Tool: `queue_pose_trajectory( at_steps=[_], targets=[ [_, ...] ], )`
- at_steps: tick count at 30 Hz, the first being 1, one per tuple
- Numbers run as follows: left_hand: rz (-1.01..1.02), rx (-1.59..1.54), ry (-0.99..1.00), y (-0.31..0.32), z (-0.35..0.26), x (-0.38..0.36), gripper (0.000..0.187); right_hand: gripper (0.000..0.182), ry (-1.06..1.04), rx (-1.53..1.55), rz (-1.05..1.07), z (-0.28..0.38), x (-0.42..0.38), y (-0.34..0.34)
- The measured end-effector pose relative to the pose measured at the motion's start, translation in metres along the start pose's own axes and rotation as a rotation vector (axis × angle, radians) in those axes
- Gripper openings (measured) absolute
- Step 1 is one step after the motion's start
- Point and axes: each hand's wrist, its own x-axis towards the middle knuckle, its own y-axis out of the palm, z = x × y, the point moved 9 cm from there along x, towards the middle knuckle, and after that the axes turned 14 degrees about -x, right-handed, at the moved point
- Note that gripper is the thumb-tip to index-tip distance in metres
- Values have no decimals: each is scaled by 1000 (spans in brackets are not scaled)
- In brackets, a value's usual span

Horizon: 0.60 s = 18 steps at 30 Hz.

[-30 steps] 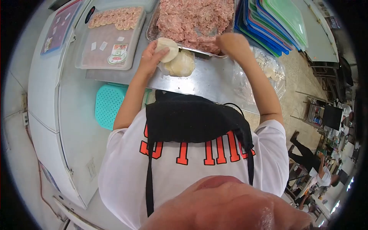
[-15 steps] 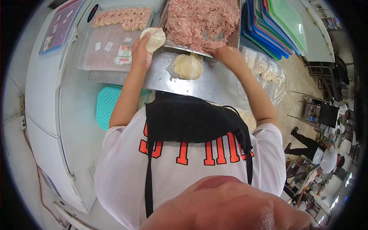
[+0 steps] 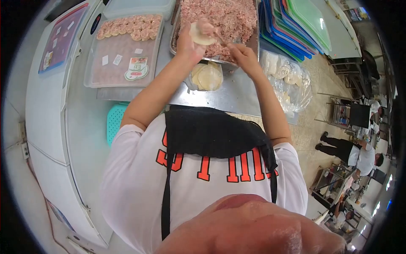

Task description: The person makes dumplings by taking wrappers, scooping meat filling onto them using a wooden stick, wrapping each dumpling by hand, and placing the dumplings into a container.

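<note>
The desk point(image 3: 237, 91) is shiny metal. On it sit a big tray point(image 3: 228, 64), a dough pile point(image 3: 207, 78) just in front, a clear box point(image 3: 105, 74) to the left and a bag point(image 3: 292, 80) to the right. The lids point(image 3: 292, 27) probably lie there too.

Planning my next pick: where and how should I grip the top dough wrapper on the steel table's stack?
Probably pinch its near rim, coming from the body side: the round wrappers lie flat, and the meat tray's wall crowds their far edge.
</note>
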Motion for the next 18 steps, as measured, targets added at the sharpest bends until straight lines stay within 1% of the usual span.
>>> queue_pose_trajectory(
  at_steps=[2, 3, 4, 6, 7, 8, 9, 10, 11, 12, 13, 14, 15, 16, 17, 18],
  targets=[
    [76, -100, 27, 19, 2, 9, 51, 33, -145, -162, -56, 14, -6, 6],
    [523, -389, -421, 17, 14, 21, 58, 30, -108, -158, -41, 16, -14, 4],
    [525, -388, -422, 12, 10, 23, 58, 30, -108, -159, -43, 17, -18, -6],
    [200, -105, -89, -15, -10, 37, 64, 28, -311, -642, -100, 35, -31, -25],
    [3, -41, 76, -22, -17, 34, 68, 28, -309, -639, -102, 38, -36, -26],
    [1, -38, 74, -20, -14, 30, 68, 27, -343, -634, -195, 47, -44, -31],
    [16, -11, 26, -18, -7, 28, 70, 27, -376, -629, -288, 54, -50, -37],
    [30, 13, -20, -4, -2, 15, 72, 27, -377, -629, -287, 48, -46, -33],
    [-41, 13, 26, 4, 3, 3, 75, 27, -401, -664, -253, 39, -38, -23],
    [-42, 14, 29, 8, 3, -4, 75, 26, -425, -696, -219, 33, -35, -16],
    [-77, 27, 2, 7, 4, -9, 74, 25, -410, -764, -212, 44, -37, -29],
    [-108, 34, -17, 6, 4, -10, 74, 25, -427, -770, -208, 61, -43, -43],
    [-106, 29, -5, 0, 1, -4, 74, 25, -356, -864, -139, 77, -52, -53],
    [-55, 0, -23, -5, 2, 3, 69, 25, -273, -952, -70, 78, -57, -55],
    [-5, -29, -41, -10, 5, 9, 65, 25, -277, -949, -66, 75, -56, -48],
    [-8, -30, -34, -5, 8, 7, 65, 26, -366, -879, -132, 77, -56, -39]
  ],
)
